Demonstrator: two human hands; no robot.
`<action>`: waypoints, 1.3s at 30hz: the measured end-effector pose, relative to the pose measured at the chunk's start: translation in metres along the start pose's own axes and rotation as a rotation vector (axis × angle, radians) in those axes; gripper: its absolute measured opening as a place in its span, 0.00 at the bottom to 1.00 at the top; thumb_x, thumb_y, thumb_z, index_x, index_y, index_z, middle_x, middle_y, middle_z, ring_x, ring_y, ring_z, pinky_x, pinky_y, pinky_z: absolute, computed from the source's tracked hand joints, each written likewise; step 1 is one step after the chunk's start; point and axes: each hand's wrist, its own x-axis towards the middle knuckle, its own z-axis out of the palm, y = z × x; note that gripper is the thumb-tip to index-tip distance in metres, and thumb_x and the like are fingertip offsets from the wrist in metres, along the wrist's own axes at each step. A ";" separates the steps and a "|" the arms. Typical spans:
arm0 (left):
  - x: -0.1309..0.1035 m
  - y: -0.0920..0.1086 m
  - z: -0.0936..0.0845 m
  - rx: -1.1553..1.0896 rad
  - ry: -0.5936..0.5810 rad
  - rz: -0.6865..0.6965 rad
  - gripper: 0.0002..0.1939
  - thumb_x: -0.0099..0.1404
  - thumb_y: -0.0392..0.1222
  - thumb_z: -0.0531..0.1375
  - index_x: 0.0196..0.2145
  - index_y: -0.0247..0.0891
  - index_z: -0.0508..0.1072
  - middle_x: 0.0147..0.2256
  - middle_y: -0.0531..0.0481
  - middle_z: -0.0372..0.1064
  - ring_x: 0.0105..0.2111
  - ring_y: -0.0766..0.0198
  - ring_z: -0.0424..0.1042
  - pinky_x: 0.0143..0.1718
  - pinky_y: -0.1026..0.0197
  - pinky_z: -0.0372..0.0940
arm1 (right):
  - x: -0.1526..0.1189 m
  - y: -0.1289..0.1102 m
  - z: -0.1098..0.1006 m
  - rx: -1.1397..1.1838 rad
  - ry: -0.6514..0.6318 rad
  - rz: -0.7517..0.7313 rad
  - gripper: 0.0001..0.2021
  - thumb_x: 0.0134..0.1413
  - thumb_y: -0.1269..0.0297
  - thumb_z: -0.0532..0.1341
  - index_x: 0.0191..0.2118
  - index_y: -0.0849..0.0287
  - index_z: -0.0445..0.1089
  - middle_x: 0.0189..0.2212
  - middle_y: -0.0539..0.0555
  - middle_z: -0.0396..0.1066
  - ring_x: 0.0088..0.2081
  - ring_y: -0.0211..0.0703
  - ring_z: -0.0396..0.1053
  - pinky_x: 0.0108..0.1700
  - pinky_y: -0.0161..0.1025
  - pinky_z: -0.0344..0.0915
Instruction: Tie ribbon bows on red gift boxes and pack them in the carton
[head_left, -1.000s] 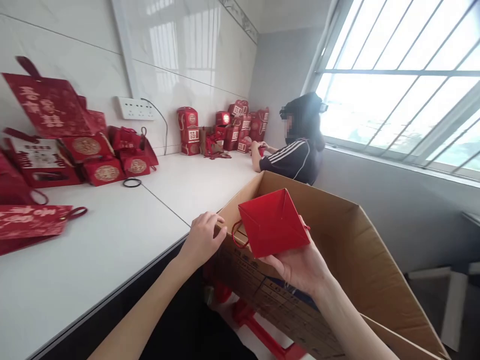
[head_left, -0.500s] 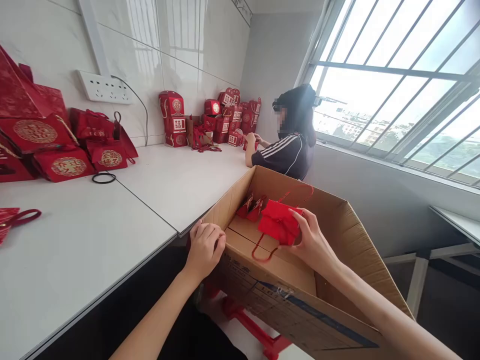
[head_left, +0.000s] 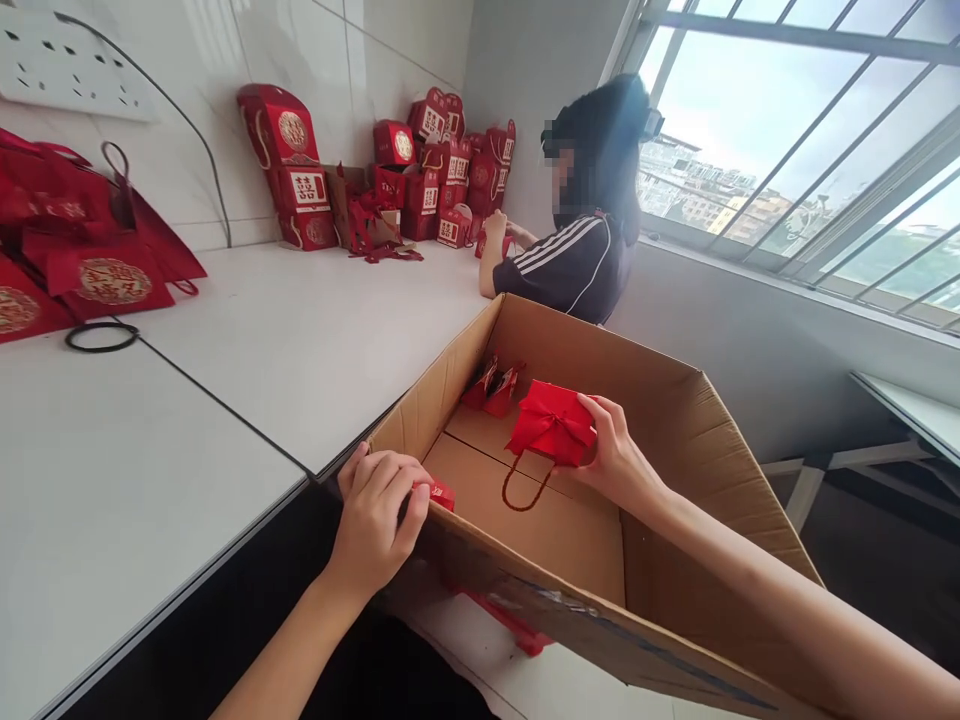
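My right hand (head_left: 616, 450) grips a small red gift box (head_left: 553, 422) by its right side. A ribbon bow is on the box, and a cord handle loops down from it. The box is held inside a large open cardboard carton (head_left: 600, 335). My left hand (head_left: 381, 515) is closed over the carton's near left corner, fingers wrapped on the rim. Just beside those fingers, part of another red box (head_left: 442, 493) shows inside the carton. Some small red boxes (head_left: 495, 388) stand in the carton's far left corner.
The white table (head_left: 225, 400) runs along the left, with red gift boxes (head_left: 112, 265) and a black ring (head_left: 102, 337) on it. More red boxes (head_left: 300, 195) are stacked by the wall. A co-worker (head_left: 577, 250) sits beyond the carton. A red stool (head_left: 510, 622) is below.
My view has turned down and to the right. The gift box in my right hand has tilted, so its bow shows more clearly. My left hand stays on the carton's corner.
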 end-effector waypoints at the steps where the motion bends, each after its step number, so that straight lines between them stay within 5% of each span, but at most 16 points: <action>1: 0.000 0.000 0.000 -0.006 -0.001 0.003 0.11 0.63 0.37 0.49 0.29 0.42 0.70 0.31 0.50 0.70 0.37 0.59 0.66 0.55 0.48 0.47 | 0.002 0.005 0.004 0.028 -0.019 0.027 0.46 0.41 0.48 0.66 0.62 0.52 0.42 0.54 0.65 0.48 0.50 0.60 0.62 0.47 0.58 0.67; 7: 0.001 -0.002 -0.003 -0.042 -0.017 0.023 0.09 0.62 0.37 0.50 0.30 0.43 0.70 0.31 0.51 0.70 0.36 0.59 0.66 0.55 0.48 0.47 | 0.004 0.028 0.052 0.417 -0.161 0.352 0.53 0.32 0.49 0.71 0.61 0.57 0.42 0.58 0.68 0.47 0.56 0.60 0.57 0.50 0.58 0.64; 10: 0.001 -0.002 -0.005 -0.058 -0.030 0.028 0.09 0.62 0.36 0.51 0.31 0.43 0.70 0.31 0.51 0.71 0.36 0.59 0.66 0.56 0.48 0.46 | -0.003 0.024 0.075 0.884 -0.432 0.707 0.44 0.37 0.45 0.67 0.58 0.58 0.50 0.55 0.65 0.57 0.52 0.54 0.64 0.50 0.54 0.65; 14: 0.002 0.000 -0.006 -0.070 -0.044 0.017 0.09 0.61 0.35 0.51 0.31 0.43 0.70 0.31 0.51 0.71 0.37 0.58 0.67 0.56 0.47 0.45 | -0.015 0.003 0.086 1.424 -0.756 1.143 0.31 0.51 0.37 0.51 0.49 0.59 0.64 0.50 0.60 0.66 0.44 0.43 0.71 0.48 0.44 0.68; 19: 0.002 0.003 -0.006 -0.063 -0.053 -0.003 0.09 0.62 0.35 0.51 0.31 0.43 0.70 0.31 0.51 0.71 0.37 0.58 0.67 0.56 0.47 0.45 | -0.017 -0.015 0.085 1.719 -0.798 1.227 0.33 0.53 0.36 0.47 0.52 0.57 0.65 0.52 0.56 0.67 0.46 0.40 0.70 0.44 0.36 0.70; 24: 0.004 0.004 -0.008 -0.086 -0.067 -0.018 0.09 0.62 0.35 0.51 0.30 0.42 0.71 0.32 0.51 0.71 0.38 0.60 0.66 0.56 0.48 0.44 | -0.015 -0.009 0.090 1.685 -0.745 1.266 0.33 0.53 0.35 0.46 0.52 0.56 0.63 0.50 0.56 0.68 0.44 0.40 0.71 0.43 0.36 0.71; 27: 0.004 0.006 -0.010 -0.119 -0.078 -0.050 0.10 0.62 0.34 0.51 0.30 0.41 0.72 0.32 0.52 0.70 0.38 0.61 0.66 0.57 0.49 0.43 | -0.021 0.000 0.098 1.464 -0.717 1.162 0.33 0.52 0.35 0.46 0.54 0.55 0.59 0.50 0.59 0.66 0.47 0.45 0.70 0.49 0.46 0.68; 31: 0.005 0.009 -0.012 -0.139 -0.081 -0.083 0.10 0.63 0.35 0.51 0.30 0.41 0.72 0.32 0.51 0.70 0.39 0.61 0.66 0.57 0.49 0.43 | -0.043 0.023 0.114 0.833 -0.540 0.614 0.46 0.35 0.43 0.67 0.59 0.53 0.49 0.55 0.62 0.56 0.56 0.57 0.59 0.56 0.60 0.57; 34: 0.005 0.011 -0.012 -0.133 -0.101 -0.073 0.10 0.63 0.35 0.51 0.30 0.41 0.72 0.32 0.52 0.70 0.39 0.61 0.66 0.58 0.50 0.42 | -0.070 0.041 0.132 0.486 -0.570 0.298 0.52 0.29 0.55 0.72 0.61 0.57 0.46 0.58 0.67 0.46 0.57 0.62 0.55 0.57 0.60 0.54; 39: 0.006 0.015 -0.011 -0.124 -0.078 -0.117 0.12 0.64 0.35 0.50 0.29 0.40 0.72 0.31 0.52 0.70 0.37 0.62 0.65 0.58 0.49 0.42 | -0.112 0.027 0.167 0.462 -0.652 0.237 0.52 0.34 0.63 0.70 0.62 0.62 0.39 0.56 0.70 0.47 0.57 0.61 0.56 0.58 0.57 0.55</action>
